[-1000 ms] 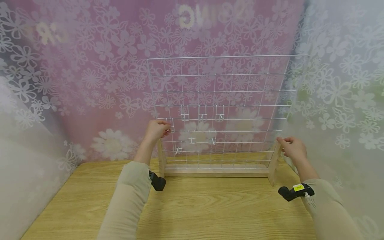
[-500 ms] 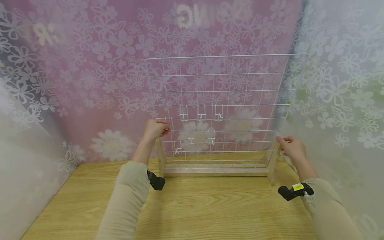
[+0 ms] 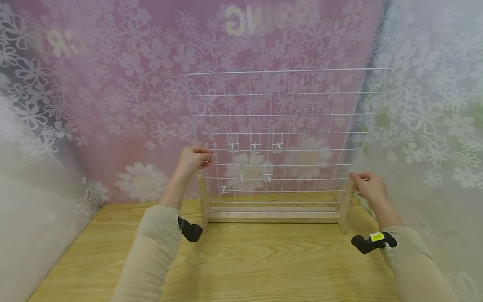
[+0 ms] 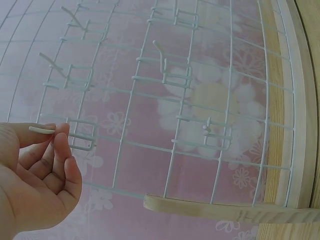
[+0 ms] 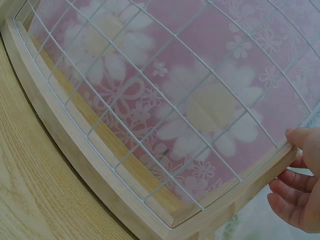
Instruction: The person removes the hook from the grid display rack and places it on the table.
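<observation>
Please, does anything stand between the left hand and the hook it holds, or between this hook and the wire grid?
Nothing visible does. The left hand pinches the hook directly, and no other object shows between this hook and the wire grid. Whether hook and grid touch, I cannot tell.

Floral curtains [image 3: 147, 113] around a table [image 3: 264, 260] suggest a screened-off workspace.

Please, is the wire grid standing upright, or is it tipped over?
Upright: in the head view the wire grid rises from the wooden stand on the table, and the right hand holds that stand.
</observation>
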Tool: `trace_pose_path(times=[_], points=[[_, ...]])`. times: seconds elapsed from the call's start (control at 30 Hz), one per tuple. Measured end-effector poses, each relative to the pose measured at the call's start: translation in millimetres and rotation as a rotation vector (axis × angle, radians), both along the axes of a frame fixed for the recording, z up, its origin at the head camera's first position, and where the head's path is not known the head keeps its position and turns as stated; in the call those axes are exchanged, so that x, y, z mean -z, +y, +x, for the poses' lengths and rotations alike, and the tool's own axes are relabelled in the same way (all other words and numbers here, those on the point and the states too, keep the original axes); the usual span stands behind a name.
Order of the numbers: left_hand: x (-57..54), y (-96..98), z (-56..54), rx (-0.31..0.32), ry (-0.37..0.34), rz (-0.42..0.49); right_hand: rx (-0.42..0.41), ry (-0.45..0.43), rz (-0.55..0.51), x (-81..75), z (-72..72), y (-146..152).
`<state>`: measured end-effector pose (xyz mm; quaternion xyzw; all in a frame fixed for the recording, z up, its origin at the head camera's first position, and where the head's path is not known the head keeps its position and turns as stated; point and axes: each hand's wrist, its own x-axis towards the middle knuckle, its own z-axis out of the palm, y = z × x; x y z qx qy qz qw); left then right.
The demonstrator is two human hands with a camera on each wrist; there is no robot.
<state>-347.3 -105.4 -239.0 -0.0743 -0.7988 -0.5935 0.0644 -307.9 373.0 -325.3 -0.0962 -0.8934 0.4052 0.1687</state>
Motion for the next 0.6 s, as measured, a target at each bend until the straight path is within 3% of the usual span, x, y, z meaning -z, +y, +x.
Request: trace_pose_path(times=[0.27,0.6], points=[[6.0,-12.2,12.7,0.02,0.018,-0.013,-0.008,-0.001,-0.013,1.0,-1.1,0.4],[22.9,-25.0,21.9,0.045,0.002,-0.065,-0.005,-0.009,-0.015,0.7,-0.7,0.3]])
